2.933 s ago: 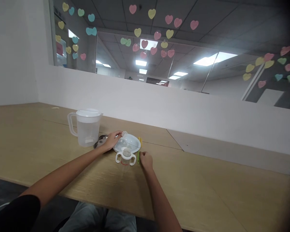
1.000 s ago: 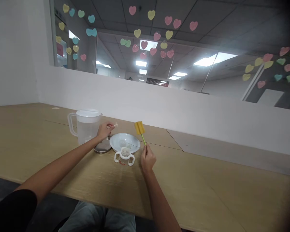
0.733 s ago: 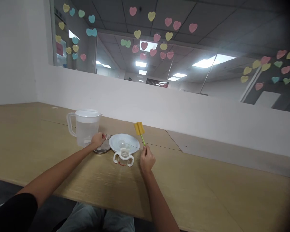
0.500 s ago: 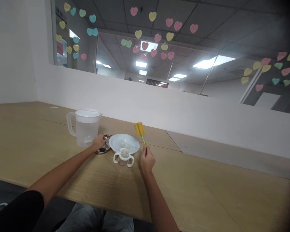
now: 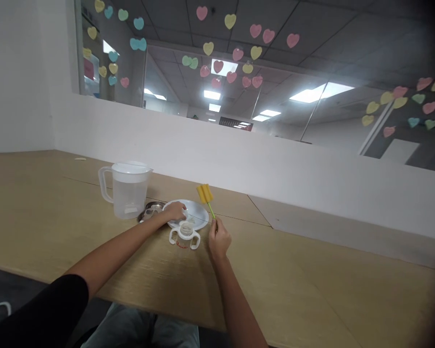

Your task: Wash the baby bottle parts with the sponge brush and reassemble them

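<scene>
My right hand (image 5: 220, 238) is closed around the green handle of a sponge brush (image 5: 205, 193), its yellow head pointing up. Over the left part of a white plate (image 5: 202, 220), my left hand (image 5: 174, 211) has its fingers curled on a clear dome-shaped piece (image 5: 185, 212), mostly hidden by them. Another clear piece (image 5: 190, 220) lies on the plate. In front of the plate stands a clear baby bottle (image 5: 186, 231) with two white side handles and an open neck. Left of the plate, a round steel dish (image 5: 140, 215) holds pale, see-through pieces, partly behind my left wrist.
A translucent lidded pitcher (image 5: 130, 191) stands behind and left of the dish, handle to the left. A small pale flat piece (image 5: 80, 158) lies at the back left of the wooden table (image 5: 293, 275). A white wall (image 5: 210, 154) rises behind it.
My left hand has moved right from the steel dish to the white plate, uncovering pale pieces in the dish. The sponge brush in my right hand has shifted slightly left.
</scene>
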`<state>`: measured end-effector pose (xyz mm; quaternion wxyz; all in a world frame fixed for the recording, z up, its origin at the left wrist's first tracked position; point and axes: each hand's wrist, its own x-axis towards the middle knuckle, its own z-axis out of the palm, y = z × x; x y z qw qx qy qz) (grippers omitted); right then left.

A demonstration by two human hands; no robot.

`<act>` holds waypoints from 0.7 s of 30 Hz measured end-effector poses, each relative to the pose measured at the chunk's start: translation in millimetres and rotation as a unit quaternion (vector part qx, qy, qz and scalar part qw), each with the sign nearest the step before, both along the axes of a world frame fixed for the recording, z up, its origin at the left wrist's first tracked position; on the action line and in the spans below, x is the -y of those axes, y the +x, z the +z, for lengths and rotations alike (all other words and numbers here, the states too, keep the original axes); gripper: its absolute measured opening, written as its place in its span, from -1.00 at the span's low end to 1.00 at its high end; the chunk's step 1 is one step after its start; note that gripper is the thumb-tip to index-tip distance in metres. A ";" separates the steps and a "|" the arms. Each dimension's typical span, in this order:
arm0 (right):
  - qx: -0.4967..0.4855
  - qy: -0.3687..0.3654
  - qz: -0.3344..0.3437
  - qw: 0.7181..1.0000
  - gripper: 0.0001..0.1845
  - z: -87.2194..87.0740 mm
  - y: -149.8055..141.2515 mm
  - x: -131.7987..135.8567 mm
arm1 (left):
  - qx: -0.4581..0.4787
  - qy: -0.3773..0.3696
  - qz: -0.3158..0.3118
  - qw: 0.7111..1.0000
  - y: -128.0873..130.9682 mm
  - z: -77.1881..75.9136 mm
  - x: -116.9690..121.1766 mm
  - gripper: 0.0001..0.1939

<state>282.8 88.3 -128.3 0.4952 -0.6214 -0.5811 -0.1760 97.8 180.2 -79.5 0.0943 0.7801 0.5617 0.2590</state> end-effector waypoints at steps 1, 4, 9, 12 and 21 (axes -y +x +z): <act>0.004 0.001 0.000 1.000 -0.47 -0.3 -0.1 0.1 | -0.004 -0.005 0.005 1.000 4.0 -2.1 0.4 -0.67; 0.013 0.002 0.003 1.000 -0.49 -1.4 -0.1 -0.1 | -0.004 -0.014 0.032 0.999 10.3 -5.8 -0.6 -0.65; 0.018 0.005 -0.001 1.000 -0.51 -2.7 0.8 -1.3 | 0.028 -0.015 0.057 0.998 12.9 -5.3 -3.2 -0.63; 0.019 0.010 -0.009 1.000 -0.51 -2.4 0.8 -1.5 | 0.070 0.027 0.052 0.996 9.4 -1.5 4.0 -0.67; 0.079 0.017 0.041 0.996 -0.58 -5.3 0.9 -0.5 | 0.313 0.219 0.057 0.923 -33.2 -35.3 50.6 -0.70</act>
